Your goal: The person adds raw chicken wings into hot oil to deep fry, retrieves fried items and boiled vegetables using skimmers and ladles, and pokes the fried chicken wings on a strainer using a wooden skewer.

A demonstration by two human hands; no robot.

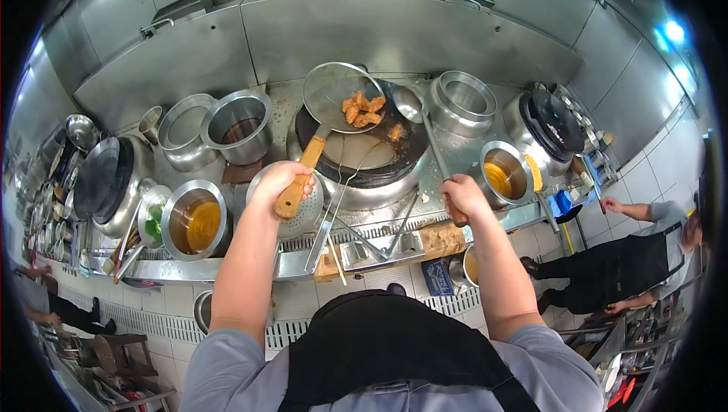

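Watching this from across the kitchen, imo the trick is a steady left wrist: keep the strainer (322, 97) level over the wok (415, 156) so the browned pieces (360, 109) don't slide off that right edge, and let them drip. Left hand (287, 184) is wrapped tight round its wooden handle (312, 152); right hand (464, 198) has its fingers curled round the ladle (409, 106) by the grip. The pieces sit in the strainer's right half, on the far side of both hands and between them left to right, ladle bowl just to their right.
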